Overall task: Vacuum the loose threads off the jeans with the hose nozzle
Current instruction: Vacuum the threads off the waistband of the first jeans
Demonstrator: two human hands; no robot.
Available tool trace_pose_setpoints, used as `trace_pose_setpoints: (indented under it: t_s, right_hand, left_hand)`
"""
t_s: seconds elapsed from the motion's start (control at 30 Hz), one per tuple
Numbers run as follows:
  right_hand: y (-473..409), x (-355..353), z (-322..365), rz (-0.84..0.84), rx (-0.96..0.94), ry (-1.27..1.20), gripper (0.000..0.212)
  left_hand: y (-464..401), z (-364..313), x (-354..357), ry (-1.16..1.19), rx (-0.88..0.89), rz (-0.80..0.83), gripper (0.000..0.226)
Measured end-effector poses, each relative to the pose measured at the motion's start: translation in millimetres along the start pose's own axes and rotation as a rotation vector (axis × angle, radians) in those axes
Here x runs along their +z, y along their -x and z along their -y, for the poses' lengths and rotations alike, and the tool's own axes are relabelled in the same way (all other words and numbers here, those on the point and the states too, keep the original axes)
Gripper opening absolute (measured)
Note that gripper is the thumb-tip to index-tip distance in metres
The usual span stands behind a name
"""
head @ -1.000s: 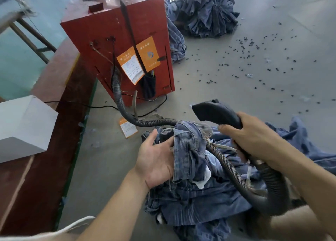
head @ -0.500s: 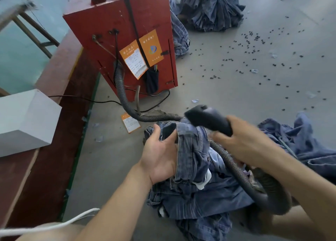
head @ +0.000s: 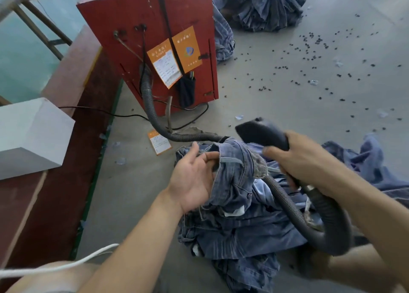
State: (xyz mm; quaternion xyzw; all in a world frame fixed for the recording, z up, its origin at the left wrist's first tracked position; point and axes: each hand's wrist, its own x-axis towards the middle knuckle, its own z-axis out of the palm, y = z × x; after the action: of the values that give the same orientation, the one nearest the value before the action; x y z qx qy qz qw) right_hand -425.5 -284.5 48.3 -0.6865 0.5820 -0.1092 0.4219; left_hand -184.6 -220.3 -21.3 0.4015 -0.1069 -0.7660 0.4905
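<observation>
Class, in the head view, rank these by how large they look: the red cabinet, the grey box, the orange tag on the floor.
1. red cabinet
2. grey box, nearer the camera, so unsure
3. orange tag

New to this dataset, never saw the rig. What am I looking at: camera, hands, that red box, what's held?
One head-worn camera looks down at a person's two bare hands; there is no robot. The right hand grips a black nozzle on a ribbed hose that runs to the red box, apparently the vacuum unit. The left hand holds up a fold of jeans from a pile on the grey floor. More denim lies behind, with dark specks scattered about.
</observation>
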Motion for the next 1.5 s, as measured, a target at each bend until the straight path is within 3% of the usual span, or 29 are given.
trace_pose_setpoints:
  t_s: [0.1, 0.17, 0.23, 0.27, 0.37, 0.4, 0.5, 0.53, 0.57, 0.63, 0.7, 0.77, 0.83, 1.0, 1.1, 1.2, 1.37, 1.5]
  right_hand:
    - [2.7, -17.1, -9.0, -0.068, 0.001, -0.144, 0.019]
    - [10.6, -24.6, -13.6, -0.065, -0.033, -0.163, 0.017]
    - [16.5, -25.3, -14.6, -0.04, -0.049, -0.169, 0.014]
    - [18.6, -24.4, -15.0, -0.031, -0.05, -0.159, 0.016]
    - [21.7, -22.9, -17.4, -0.035, -0.057, -0.11, 0.016]
    - [22.1, -23.3, -17.9, -0.045, -0.058, -0.106, 0.015]
    - [21.9, -24.0, -18.4, -0.049, -0.059, -0.083, 0.02]
    - [21.1, -24.4, -19.5, -0.042, -0.055, -0.075, 0.02]
    - [20.9, -24.6, -20.9, -0.031, -0.046, -0.068, 0.02]
    - [20.3, -25.7, -23.4, -0.013, -0.045, -0.059, 0.019]
    - [21.2, -28.5, -25.3, -0.013, -0.047, -0.092, 0.013]
    - [24.1, -34.5, -24.3, -0.036, -0.063, -0.09, 0.013]
    - [29.6, -42.7, -22.4, -0.033, -0.074, -0.061, 0.02]
    - [42.4, -56.8, -24.0, 0.104, -0.029, 0.028, 0.051]
    - [48.5, -50.1, -19.5, 0.113, -0.079, 0.147, 0.042]
    - [50.8, -38.0, -15.5, 0.124, -0.16, 0.251, 0.03]
    - [54.0, -22.7, -9.9, 0.172, -0.223, 0.314, 0.048]
    - [54.5, -17.2, -2.9, 0.17, -0.266, 0.297, 0.039]
  left_hand:
    - [0.6, -12.1, -5.6, -0.314, 0.012, 0.004, 0.031]
    - [-2.3, -11.0, -11.9, -0.625, 0.037, -0.134, 0.029]
    - [-7.4, -5.2, -14.5, -0.795, 0.099, -0.265, 0.024]
    - [-10.9, -5.4, -15.8, -0.773, 0.176, -0.33, 0.022]
    - [-24.2, -21.3, -31.5, -0.366, 0.322, -0.44, 0.014]
    - [-23.8, -25.5, -40.8, -0.364, 0.24, -0.422, 0.017]
    - [-11.1, -0.7, -79.5, -0.924, -0.415, -0.36, 0.065]
    - [-11.0, 13.7, -90.4, -1.049, -0.497, -0.316, 0.065]
    - [-13.3, 24.6, -95.7, -1.099, -0.469, -0.312, 0.056]
    - [-18.6, 27.1, -93.6, -1.003, -0.257, -0.374, 0.043]
    - [-24.8, 8.5, -83.1, -0.671, -0.052, -0.391, 0.046]
    - [-23.5, -13.3, -64.7, -0.373, 0.085, -0.247, 0.052]
    - [-19.1, -22.3, -50.0, -0.228, 0.121, -0.146, 0.061]
    - [-16.0, -29.6, -30.6, -0.196, 0.093, -0.111, 0.073]
    - [-14.1, -28.2, -21.6, -0.212, 0.123, -0.093, 0.068]
    - [-11.0, -26.0, -13.8, -0.334, 0.19, -0.002, 0.045]
    - [-2.5, -26.4, -9.4, -0.306, 0.228, 0.199, 0.068]
    - [1.7, -20.0, -5.9, -0.249, 0.214, 0.346, 0.07]
